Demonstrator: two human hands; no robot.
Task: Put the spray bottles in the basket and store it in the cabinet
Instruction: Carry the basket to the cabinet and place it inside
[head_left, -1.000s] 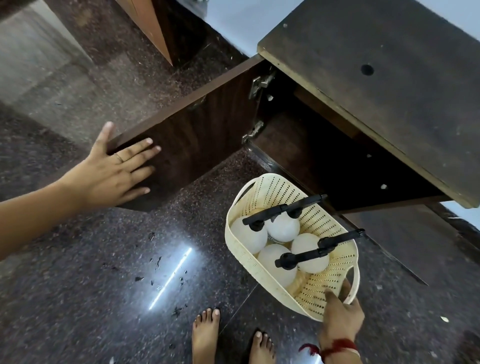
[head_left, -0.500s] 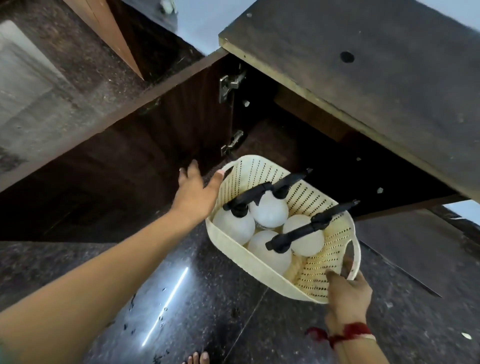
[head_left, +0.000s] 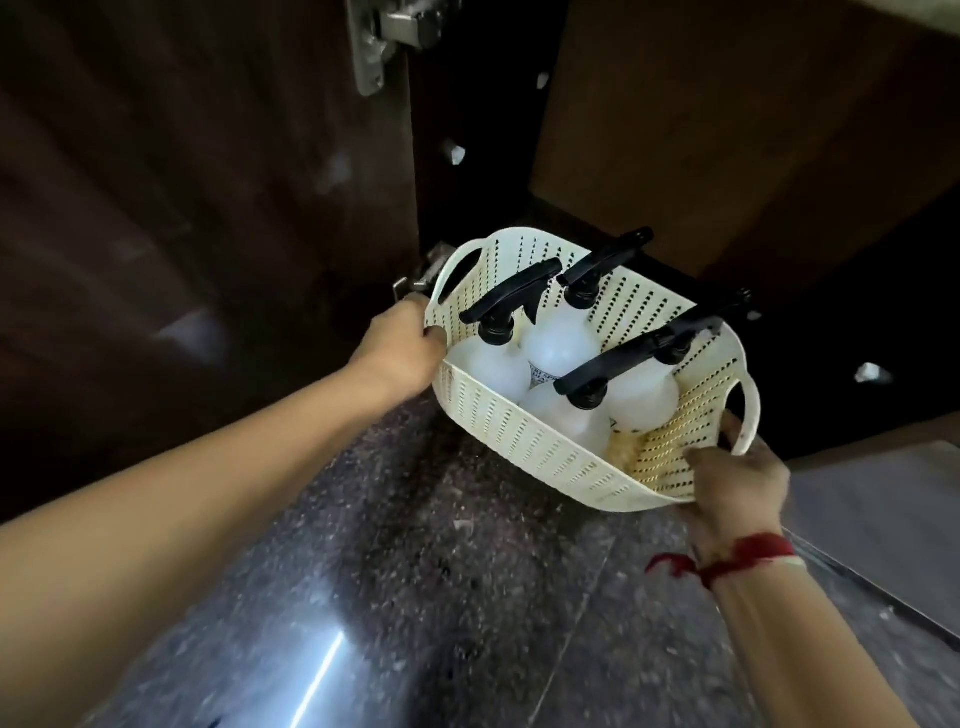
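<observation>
A cream perforated plastic basket (head_left: 524, 441) hangs above the dark stone floor at the mouth of the open cabinet (head_left: 727, 130). Inside it stand several white spray bottles (head_left: 558, 343) with black trigger heads, nozzles pointing toward the cabinet. My left hand (head_left: 402, 345) grips the basket's left rim beside its handle. My right hand (head_left: 735, 480) holds the near right end, by the other handle, and wears a red thread at the wrist. The basket tilts slightly, with its far end at the cabinet's lower edge.
The open cabinet door (head_left: 182, 208) stands at the left, with metal hinges (head_left: 384, 36) on the frame. The cabinet interior is dark, with white shelf pegs (head_left: 456, 154) on its walls. Polished granite floor (head_left: 441, 597) lies below.
My left hand left the cabinet door and took hold of the basket's left rim. The view dropped closer and the basket moved toward the cabinet opening.
</observation>
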